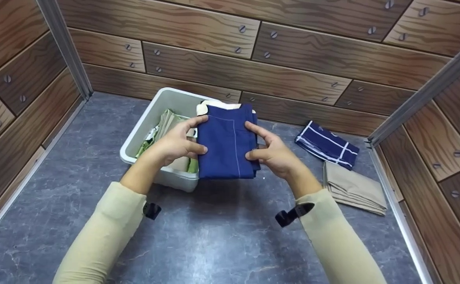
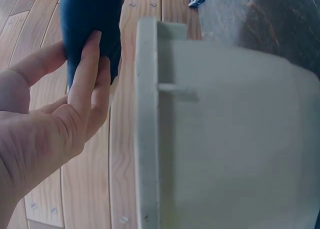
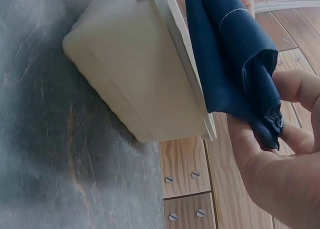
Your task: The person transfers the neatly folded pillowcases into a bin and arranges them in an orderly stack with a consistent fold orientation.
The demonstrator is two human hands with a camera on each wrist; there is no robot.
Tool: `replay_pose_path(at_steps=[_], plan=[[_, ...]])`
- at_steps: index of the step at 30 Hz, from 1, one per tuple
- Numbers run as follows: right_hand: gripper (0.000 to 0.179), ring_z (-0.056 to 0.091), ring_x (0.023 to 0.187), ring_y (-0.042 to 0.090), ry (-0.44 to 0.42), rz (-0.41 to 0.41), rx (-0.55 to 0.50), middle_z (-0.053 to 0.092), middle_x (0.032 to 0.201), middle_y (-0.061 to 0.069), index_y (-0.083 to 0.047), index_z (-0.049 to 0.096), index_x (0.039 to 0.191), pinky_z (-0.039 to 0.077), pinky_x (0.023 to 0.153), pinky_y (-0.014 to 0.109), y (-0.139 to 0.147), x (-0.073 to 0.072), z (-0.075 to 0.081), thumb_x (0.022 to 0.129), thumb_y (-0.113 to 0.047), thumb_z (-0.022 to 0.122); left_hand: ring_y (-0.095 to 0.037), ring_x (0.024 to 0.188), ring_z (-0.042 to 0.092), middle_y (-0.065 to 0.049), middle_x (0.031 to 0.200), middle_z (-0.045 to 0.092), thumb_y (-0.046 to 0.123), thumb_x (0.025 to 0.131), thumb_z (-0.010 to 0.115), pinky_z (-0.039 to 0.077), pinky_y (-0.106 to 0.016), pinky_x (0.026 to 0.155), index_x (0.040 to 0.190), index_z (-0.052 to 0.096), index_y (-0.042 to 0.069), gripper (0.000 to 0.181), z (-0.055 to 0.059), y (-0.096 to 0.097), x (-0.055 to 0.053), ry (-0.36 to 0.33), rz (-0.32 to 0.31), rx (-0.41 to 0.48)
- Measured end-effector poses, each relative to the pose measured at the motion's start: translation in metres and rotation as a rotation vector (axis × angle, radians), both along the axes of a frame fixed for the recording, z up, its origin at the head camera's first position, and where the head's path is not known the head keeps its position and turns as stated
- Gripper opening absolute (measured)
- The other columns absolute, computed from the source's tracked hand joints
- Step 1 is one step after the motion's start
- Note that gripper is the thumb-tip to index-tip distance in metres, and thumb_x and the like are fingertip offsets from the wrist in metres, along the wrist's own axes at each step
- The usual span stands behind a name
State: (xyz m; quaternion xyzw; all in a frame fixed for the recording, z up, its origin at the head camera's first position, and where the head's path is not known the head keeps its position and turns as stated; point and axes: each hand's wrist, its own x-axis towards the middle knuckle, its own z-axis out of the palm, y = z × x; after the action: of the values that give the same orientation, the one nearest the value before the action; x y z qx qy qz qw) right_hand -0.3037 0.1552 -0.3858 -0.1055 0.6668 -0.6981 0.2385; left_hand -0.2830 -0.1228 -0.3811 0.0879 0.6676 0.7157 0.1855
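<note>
A folded navy blue cloth (image 1: pixel 220 146) with a thin pale stitched line is held up between both hands, over the right part of a pale grey bin (image 1: pixel 138 128). My left hand (image 1: pixel 174 142) grips its left edge, thumb in front. At the right edge, my right hand (image 1: pixel 279 156) pinches the folded layers between thumb and fingers. In the right wrist view the cloth (image 3: pixel 220 59) hangs beside the bin's rim, its layers curling open. A cream-coloured piece (image 1: pixel 203 107) shows behind the cloth's top edge. The bin's right side is hidden behind the cloth.
Inside the bin are beige cloth (image 1: pixel 180 163) and green patterned cloth (image 1: pixel 147 148). On the grey marbled floor at right lie a folded navy cloth with white stripes (image 1: pixel 328 144) and a folded beige cloth (image 1: pixel 354 187). Wood-patterned walls (image 1: pixel 198 63) enclose three sides.
</note>
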Motion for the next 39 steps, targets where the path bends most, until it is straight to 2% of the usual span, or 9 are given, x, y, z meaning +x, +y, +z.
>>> replay_pose_path(at_steps=[6, 11, 21, 27, 29, 35, 39], plan=[[0.094, 0.065, 0.109, 0.028, -0.014, 0.024, -0.011, 0.050, 0.136, 0.026, -0.017, 0.030, 0.157, 0.059, 0.085, 0.043, -0.008, -0.002, 0.002, 0.077, 0.023, 0.057, -0.034, 0.109, 0.063, -0.019, 0.151, 0.035, -0.022, 0.081, 0.062, 0.061, -0.042, 0.079, 0.159, 0.024, 0.014, 0.094, 0.006, -0.007, -0.001, 0.017, -0.008, -0.093], [0.093, 0.065, 0.109, 0.028, -0.010, 0.022, -0.002, 0.051, 0.136, 0.027, -0.018, 0.032, 0.157, 0.059, 0.084, 0.043, -0.017, -0.005, 0.002, 0.077, 0.023, 0.058, -0.031, 0.105, 0.065, -0.025, 0.143, 0.043, -0.020, 0.081, 0.063, 0.062, -0.038, 0.076, 0.159, 0.025, 0.015, 0.093, 0.012, -0.013, -0.002, 0.045, -0.014, -0.169], [0.092, 0.062, 0.112, 0.029, -0.009, 0.028, 0.018, 0.046, 0.142, 0.022, -0.019, 0.034, 0.156, 0.059, 0.086, 0.042, -0.037, -0.008, 0.006, 0.078, 0.023, 0.059, -0.031, 0.107, 0.063, -0.021, 0.147, 0.040, -0.020, 0.081, 0.063, 0.061, -0.037, 0.078, 0.159, 0.025, 0.014, 0.093, 0.021, -0.024, -0.004, 0.073, -0.024, -0.296], [0.093, 0.064, 0.108, 0.027, -0.009, 0.038, 0.010, 0.051, 0.136, 0.024, -0.018, 0.033, 0.157, 0.060, 0.084, 0.041, -0.048, -0.009, 0.004, 0.078, 0.023, 0.058, -0.029, 0.108, 0.061, -0.019, 0.154, 0.032, -0.019, 0.080, 0.063, 0.060, -0.033, 0.076, 0.158, 0.026, 0.013, 0.093, 0.024, -0.033, -0.007, 0.076, -0.028, -0.349], [0.092, 0.064, 0.106, 0.026, -0.012, 0.035, 0.010, 0.053, 0.134, 0.024, -0.018, 0.033, 0.157, 0.060, 0.083, 0.041, -0.051, -0.009, 0.003, 0.078, 0.023, 0.058, -0.028, 0.103, 0.062, -0.018, 0.156, 0.029, -0.019, 0.080, 0.063, 0.060, -0.032, 0.074, 0.158, 0.026, 0.013, 0.093, 0.024, -0.036, -0.008, 0.079, -0.032, -0.366], [0.092, 0.065, 0.106, 0.027, -0.029, 0.027, 0.008, 0.054, 0.132, 0.024, -0.019, 0.035, 0.156, 0.058, 0.087, 0.044, -0.058, -0.010, 0.000, 0.078, 0.022, 0.059, -0.022, 0.092, 0.065, -0.018, 0.155, 0.030, -0.019, 0.080, 0.063, 0.060, -0.031, 0.073, 0.159, 0.025, 0.011, 0.093, 0.025, -0.044, -0.011, 0.072, -0.052, -0.370], [0.092, 0.065, 0.108, 0.028, -0.045, 0.031, -0.002, 0.053, 0.136, 0.024, -0.020, 0.034, 0.156, 0.058, 0.089, 0.046, -0.063, -0.010, -0.001, 0.078, 0.022, 0.059, -0.022, 0.094, 0.065, -0.018, 0.155, 0.028, -0.019, 0.080, 0.062, 0.061, -0.031, 0.074, 0.159, 0.024, 0.010, 0.091, 0.024, -0.051, -0.012, 0.052, -0.060, -0.363]])
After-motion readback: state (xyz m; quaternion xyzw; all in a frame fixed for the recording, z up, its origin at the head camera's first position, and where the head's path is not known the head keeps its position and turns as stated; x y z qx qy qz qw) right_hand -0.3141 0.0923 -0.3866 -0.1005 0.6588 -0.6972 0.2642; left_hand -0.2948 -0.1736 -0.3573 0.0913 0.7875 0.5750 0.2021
